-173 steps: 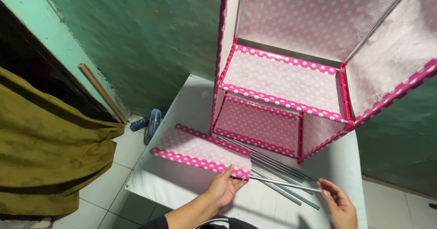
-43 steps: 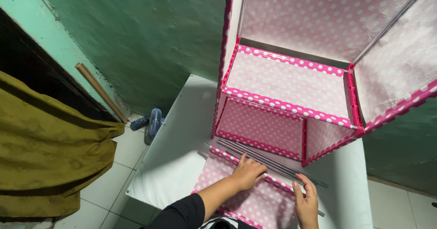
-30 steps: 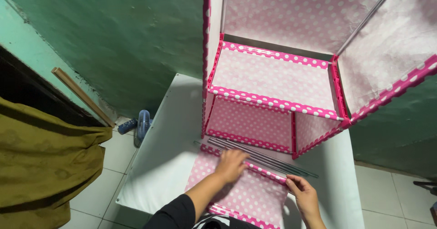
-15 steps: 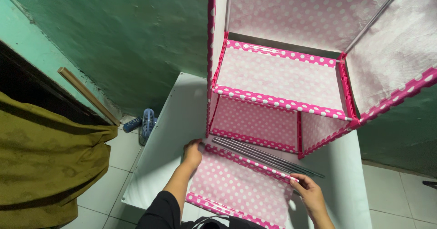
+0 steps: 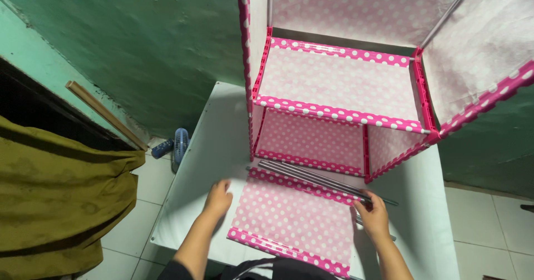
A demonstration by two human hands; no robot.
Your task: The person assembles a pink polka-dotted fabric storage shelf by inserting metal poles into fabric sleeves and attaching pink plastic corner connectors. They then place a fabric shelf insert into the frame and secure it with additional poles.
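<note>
A pink fabric panel with white dots [image 5: 295, 216] lies flat on the white table [image 5: 206, 157]. My left hand [image 5: 218, 197] rests at the panel's left edge, fingers apart on the table. At the panel's right edge, my right hand [image 5: 374, 219] touches the ends of several thin metal rods [image 5: 317, 177]. The rods lie across the panel's far edge, in front of a pink dotted fabric shelf unit [image 5: 339, 91] standing on the table.
A green wall rises behind the table. An olive cloth [image 5: 55, 196] hangs at the left, with a wooden stick [image 5: 103, 113] leaning by the wall. A small blue fan [image 5: 177, 146] lies on the tiled floor.
The panel has been brought from the table's left to lie in front of me. My left hand slid from the panel's middle to its left edge.
</note>
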